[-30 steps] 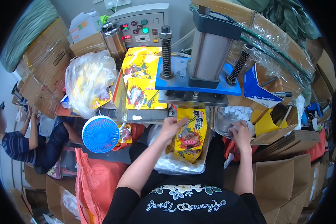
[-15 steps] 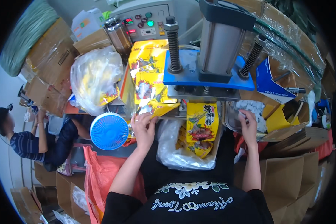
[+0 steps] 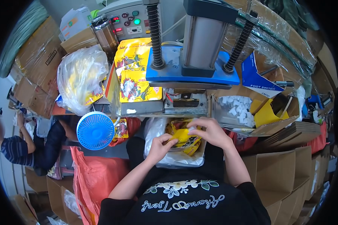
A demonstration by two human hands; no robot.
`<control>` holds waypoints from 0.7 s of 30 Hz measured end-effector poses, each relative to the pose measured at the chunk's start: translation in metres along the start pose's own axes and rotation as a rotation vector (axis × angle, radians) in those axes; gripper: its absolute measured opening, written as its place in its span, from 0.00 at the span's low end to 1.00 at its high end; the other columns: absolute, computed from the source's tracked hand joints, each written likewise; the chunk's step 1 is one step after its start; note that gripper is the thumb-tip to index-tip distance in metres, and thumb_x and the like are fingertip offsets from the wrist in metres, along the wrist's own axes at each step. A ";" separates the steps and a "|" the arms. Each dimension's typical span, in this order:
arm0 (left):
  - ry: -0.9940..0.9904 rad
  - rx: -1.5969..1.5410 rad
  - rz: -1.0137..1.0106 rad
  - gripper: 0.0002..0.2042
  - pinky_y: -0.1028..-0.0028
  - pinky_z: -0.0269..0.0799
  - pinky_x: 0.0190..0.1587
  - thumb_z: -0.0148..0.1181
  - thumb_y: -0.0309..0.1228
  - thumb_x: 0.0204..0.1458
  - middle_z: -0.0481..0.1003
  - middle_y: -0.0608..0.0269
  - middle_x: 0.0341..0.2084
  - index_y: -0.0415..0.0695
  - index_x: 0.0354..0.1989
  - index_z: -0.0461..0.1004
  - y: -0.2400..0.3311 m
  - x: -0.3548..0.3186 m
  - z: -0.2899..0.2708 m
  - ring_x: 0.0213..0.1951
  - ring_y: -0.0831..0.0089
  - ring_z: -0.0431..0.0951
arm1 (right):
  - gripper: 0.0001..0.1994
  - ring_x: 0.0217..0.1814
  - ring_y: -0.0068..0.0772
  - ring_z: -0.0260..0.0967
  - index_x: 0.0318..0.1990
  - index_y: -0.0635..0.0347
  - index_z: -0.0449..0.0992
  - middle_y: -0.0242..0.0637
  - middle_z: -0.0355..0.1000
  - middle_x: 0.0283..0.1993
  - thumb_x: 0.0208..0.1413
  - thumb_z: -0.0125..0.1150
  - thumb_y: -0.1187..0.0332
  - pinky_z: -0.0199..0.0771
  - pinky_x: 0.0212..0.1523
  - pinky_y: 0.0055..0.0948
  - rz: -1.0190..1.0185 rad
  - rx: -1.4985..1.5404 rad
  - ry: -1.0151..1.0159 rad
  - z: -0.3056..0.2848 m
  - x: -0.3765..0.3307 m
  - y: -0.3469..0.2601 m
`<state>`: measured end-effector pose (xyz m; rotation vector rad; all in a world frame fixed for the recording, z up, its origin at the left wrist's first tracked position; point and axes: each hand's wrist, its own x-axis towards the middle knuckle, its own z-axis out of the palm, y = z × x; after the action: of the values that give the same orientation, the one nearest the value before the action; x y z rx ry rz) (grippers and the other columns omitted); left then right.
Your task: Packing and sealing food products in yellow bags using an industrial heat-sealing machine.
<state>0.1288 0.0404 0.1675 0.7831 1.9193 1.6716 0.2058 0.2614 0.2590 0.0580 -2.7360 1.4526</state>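
Both my hands are over a clear plastic bag [image 3: 152, 139] in my lap, which has yellow pouches inside. Pinched in my left hand [image 3: 160, 149] is the edge of a yellow printed pouch [image 3: 183, 137], tilted above the bag's mouth. My right hand [image 3: 211, 132] is on the other side of that pouch. Its thumb and fingertips close on a small white plastic piece [image 3: 192, 129], partly hidden, at the pouch's upper edge. On the bench, a stack of yellow pouches [image 3: 134, 73] lies left of the blue press [image 3: 191, 67].
White plastic pieces [image 3: 234, 108] fill a tray right of the press's metal bed [image 3: 186, 100]. A blue fan [image 3: 95, 130] and a red bag [image 3: 97, 172] are at left. Open cardboard boxes [image 3: 276, 172] stand at right. Another person [image 3: 18, 144] sits far left.
My left hand has left the pouch stack and my right hand the tray of white pieces. Both have come together over the bag; the pouch hanging from the press is gone from there.
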 end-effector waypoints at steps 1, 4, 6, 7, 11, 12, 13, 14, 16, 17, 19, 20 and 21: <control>-0.001 0.002 0.003 0.06 0.79 0.67 0.32 0.61 0.26 0.53 0.76 0.65 0.27 0.35 0.34 0.79 0.001 0.004 0.001 0.28 0.82 0.71 | 0.14 0.44 0.41 0.73 0.44 0.59 0.78 0.42 0.76 0.41 0.51 0.64 0.63 0.72 0.45 0.34 -0.002 0.000 0.003 0.000 -0.001 0.004; 0.030 0.072 -0.182 0.08 0.80 0.65 0.27 0.61 0.29 0.54 0.76 0.66 0.27 0.35 0.34 0.80 0.013 0.028 0.006 0.24 0.84 0.69 | 0.24 0.50 0.32 0.70 0.56 0.59 0.70 0.41 0.73 0.50 0.51 0.66 0.68 0.70 0.48 0.29 -0.001 -0.075 0.284 -0.004 -0.003 0.015; 0.195 -0.219 -0.259 0.10 0.80 0.67 0.26 0.62 0.30 0.54 0.78 0.63 0.29 0.33 0.36 0.79 0.031 0.046 0.013 0.23 0.82 0.72 | 0.22 0.49 0.32 0.71 0.55 0.59 0.71 0.40 0.74 0.48 0.52 0.64 0.68 0.70 0.47 0.28 0.084 -0.058 0.434 -0.018 -0.008 0.016; 0.199 -0.224 -0.257 0.10 0.80 0.67 0.26 0.62 0.30 0.54 0.78 0.63 0.29 0.33 0.36 0.79 0.032 0.053 0.015 0.23 0.82 0.72 | 0.19 0.45 0.32 0.73 0.53 0.60 0.73 0.40 0.75 0.46 0.53 0.63 0.68 0.71 0.45 0.28 0.141 -0.089 0.500 -0.026 -0.012 0.016; 0.223 -0.585 -0.363 0.13 0.77 0.75 0.32 0.61 0.29 0.55 0.79 0.54 0.32 0.28 0.39 0.75 0.025 0.078 0.014 0.29 0.74 0.80 | 0.15 0.39 0.36 0.74 0.48 0.59 0.75 0.42 0.75 0.44 0.53 0.62 0.68 0.72 0.40 0.30 0.251 -0.432 0.624 -0.056 -0.038 0.041; 0.240 -0.652 -0.388 0.12 0.78 0.73 0.30 0.62 0.29 0.54 0.79 0.57 0.30 0.29 0.37 0.77 0.026 0.082 0.017 0.28 0.76 0.78 | 0.15 0.39 0.39 0.74 0.48 0.59 0.75 0.42 0.75 0.44 0.52 0.63 0.68 0.72 0.39 0.31 0.278 -0.542 0.647 -0.061 -0.044 0.046; 0.263 -0.718 -0.411 0.11 0.80 0.70 0.28 0.62 0.30 0.53 0.79 0.59 0.28 0.31 0.35 0.78 0.025 0.085 0.018 0.26 0.78 0.77 | 0.15 0.37 0.44 0.73 0.47 0.60 0.75 0.43 0.73 0.44 0.50 0.63 0.70 0.71 0.39 0.34 0.291 -0.639 0.646 -0.062 -0.047 0.050; 0.275 -0.718 -0.410 0.11 0.80 0.70 0.28 0.62 0.30 0.53 0.79 0.59 0.28 0.31 0.35 0.78 0.026 0.085 0.018 0.26 0.78 0.77 | 0.15 0.37 0.44 0.73 0.47 0.60 0.75 0.43 0.73 0.44 0.50 0.63 0.70 0.71 0.39 0.34 0.283 -0.635 0.638 -0.063 -0.048 0.063; 0.241 -0.695 -0.363 0.12 0.77 0.74 0.31 0.61 0.30 0.55 0.79 0.56 0.31 0.29 0.37 0.76 0.026 0.084 0.018 0.28 0.76 0.79 | 0.14 0.38 0.47 0.72 0.47 0.61 0.75 0.45 0.72 0.44 0.51 0.61 0.72 0.71 0.41 0.36 0.297 -0.713 0.594 -0.059 -0.049 0.090; 0.236 -0.617 -0.329 0.12 0.77 0.73 0.31 0.62 0.31 0.55 0.79 0.59 0.30 0.32 0.38 0.77 0.025 0.084 0.014 0.29 0.77 0.78 | 0.14 0.38 0.47 0.72 0.47 0.61 0.75 0.45 0.72 0.44 0.51 0.61 0.72 0.71 0.41 0.36 0.292 -0.702 0.585 -0.056 -0.048 0.096; 0.120 -0.140 -0.170 0.11 0.77 0.72 0.33 0.62 0.32 0.54 0.79 0.63 0.29 0.35 0.39 0.78 0.029 0.090 -0.013 0.29 0.80 0.77 | 0.12 0.39 0.50 0.71 0.46 0.62 0.75 0.46 0.71 0.43 0.53 0.58 0.73 0.69 0.42 0.38 0.256 -0.642 0.595 -0.052 -0.041 0.099; 0.126 -0.044 -0.030 0.14 0.75 0.72 0.38 0.62 0.33 0.54 0.80 0.58 0.34 0.37 0.44 0.77 0.021 0.097 -0.033 0.35 0.71 0.79 | 0.12 0.39 0.50 0.71 0.46 0.62 0.75 0.46 0.71 0.43 0.53 0.58 0.73 0.69 0.42 0.38 0.250 -0.628 0.590 -0.051 -0.038 0.098; 0.315 0.216 0.128 0.18 0.71 0.70 0.44 0.62 0.35 0.53 0.78 0.54 0.39 0.38 0.49 0.74 0.030 0.103 -0.049 0.42 0.65 0.77 | 0.12 0.42 0.52 0.69 0.45 0.62 0.74 0.47 0.70 0.43 0.53 0.58 0.73 0.68 0.44 0.39 0.221 -0.568 0.614 -0.051 -0.036 0.097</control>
<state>0.0240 0.0788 0.2059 0.7737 2.3410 1.7691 0.2378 0.3582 0.2051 -0.6112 -2.5376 0.5225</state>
